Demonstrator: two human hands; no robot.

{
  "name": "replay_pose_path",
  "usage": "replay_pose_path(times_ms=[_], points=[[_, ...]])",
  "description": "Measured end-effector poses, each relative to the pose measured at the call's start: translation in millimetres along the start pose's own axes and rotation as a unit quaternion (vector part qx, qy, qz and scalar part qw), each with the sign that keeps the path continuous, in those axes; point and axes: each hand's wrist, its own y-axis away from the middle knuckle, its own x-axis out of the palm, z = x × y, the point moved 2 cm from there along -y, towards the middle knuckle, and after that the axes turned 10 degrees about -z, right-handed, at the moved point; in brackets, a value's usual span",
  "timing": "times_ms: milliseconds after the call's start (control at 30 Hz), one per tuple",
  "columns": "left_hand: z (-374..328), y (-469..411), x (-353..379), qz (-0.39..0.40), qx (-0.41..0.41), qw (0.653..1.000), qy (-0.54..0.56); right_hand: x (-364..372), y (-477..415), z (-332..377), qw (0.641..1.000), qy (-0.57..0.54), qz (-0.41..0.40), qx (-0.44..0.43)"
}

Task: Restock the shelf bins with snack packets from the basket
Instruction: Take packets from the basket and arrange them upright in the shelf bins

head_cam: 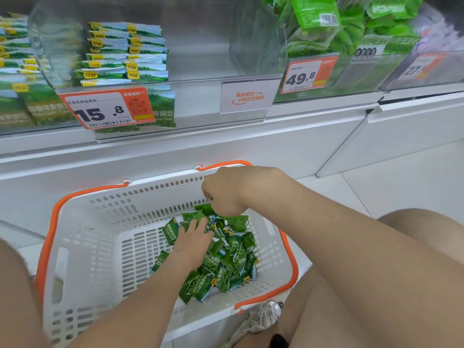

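A person crouches over the white perforated plastic basket with orange handles (160,183), which stands on the floor near the shelf. A loose pile of small green foil snack packets (227,262) fills the basket's right half. The left hand (194,238) lies on the pile with its fingers straight and spread, holding nothing. The right hand (223,194) is at the pile's far edge, its fingers curled down and seemingly pinching a packet. Above, the clear plastic shelf bin (198,64) holds neat stacks on its left, behind the orange-and-white price tag (105,109), but its right part is bare. Restocking looks partly done, with many packets still to move.
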Motion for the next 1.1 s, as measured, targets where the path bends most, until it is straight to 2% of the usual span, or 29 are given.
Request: replay_pose_path(times_ms=[100, 167, 233, 333, 400, 467, 533, 633, 700, 900, 1000, 1100], points=[[6, 4, -7, 0.023, -0.017, 0.996, 0.083, 0, 2, -4, 1.000, 0.017, 0.014, 0.010], [9, 6, -21, 0.015, -0.060, 0.977, 0.206, -2, 2, -9, 1.000, 0.017, 0.014, 0.019], [9, 7, -44, 0.017, -0.103, 0.925, 0.365, -5, 2, -14, 0.999, 0.015, 0.007, 0.029], [3, 9, -95, 0.019, -0.133, 0.828, 0.544, -14, 9, -25, 0.999, -0.003, -0.010, 0.036], [1, 12, -135, 0.017, -0.122, 0.768, 0.628, -23, 16, -33, 0.999, -0.035, -0.031, 0.023], [5, 18, -177, -0.007, -0.087, 0.742, 0.665, -30, 20, -38, 0.995, -0.065, -0.076, 0.010], [11, 31, -218, -0.056, -0.060, 0.746, 0.661, -39, 23, -43, 0.983, -0.112, -0.142, 0.020], [27, 49, -269, -0.150, -0.049, 0.801, 0.577, -58, 33, -50, 0.949, -0.209, -0.234, 0.038], [38, 59, -297, -0.189, -0.037, 0.820, 0.539, -70, 38, -53, 0.926, -0.267, -0.265, 0.041], [59, 83, -357, -0.285, 0.009, 0.841, 0.460, -104, 43, -43, 0.842, -0.452, -0.292, 0.030], [72, 87, -382, -0.342, 0.026, 0.838, 0.425, -121, 40, -35, 0.797, -0.515, -0.315, 0.017], [87, 85, -407, -0.396, -0.021, 0.846, 0.357, -138, 29, -34, 0.752, -0.541, -0.372, 0.049]])
